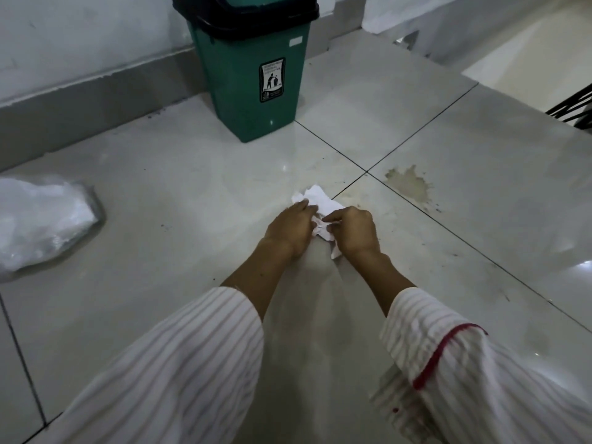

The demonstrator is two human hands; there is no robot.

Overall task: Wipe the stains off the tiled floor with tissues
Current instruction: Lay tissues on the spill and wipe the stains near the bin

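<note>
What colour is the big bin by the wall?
The bin is green with a black lid, seen in the head view.

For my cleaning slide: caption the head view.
Both hands, left and right, bunch a white tissue on the tiled floor near a brownish stain.

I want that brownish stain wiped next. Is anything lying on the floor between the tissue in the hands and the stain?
Nothing visible. The tissue, held by the left hand and right hand, is separated from the stain only by bare floor tile and a grout line. The green bin stands off to the side.
</note>
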